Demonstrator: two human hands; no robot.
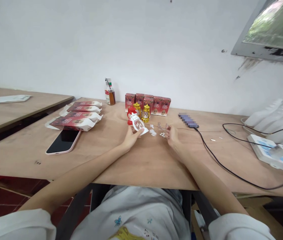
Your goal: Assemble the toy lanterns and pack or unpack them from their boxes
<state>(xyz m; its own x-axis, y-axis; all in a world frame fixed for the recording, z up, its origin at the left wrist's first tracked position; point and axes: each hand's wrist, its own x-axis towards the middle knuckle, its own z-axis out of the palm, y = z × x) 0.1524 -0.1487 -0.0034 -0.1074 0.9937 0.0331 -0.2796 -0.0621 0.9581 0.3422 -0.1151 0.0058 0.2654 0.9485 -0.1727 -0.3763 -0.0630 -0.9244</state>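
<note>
My left hand (131, 137) is closed around a small white toy lantern (138, 124) with a clear globe, tilted over the table. Behind it stand a red lantern (130, 115) and two gold lanterns (146, 113). My right hand (173, 136) has its fingers curled at the table beside several thin wire handles (162, 126). Whether a wire is between these fingertips I cannot make out. Small round button-like pieces (162, 134) lie just left of that hand. Further left are small white plastic pieces (153, 132).
Red printed boxes (165, 106) stand along the back. Flattened red cartons (75, 120) and a phone (63, 141) lie left. A bottle (110, 95) stands near the wall. At right, a blurred-screen phone (188, 120) has a black cable (214, 158) running toward a white power strip (269, 151).
</note>
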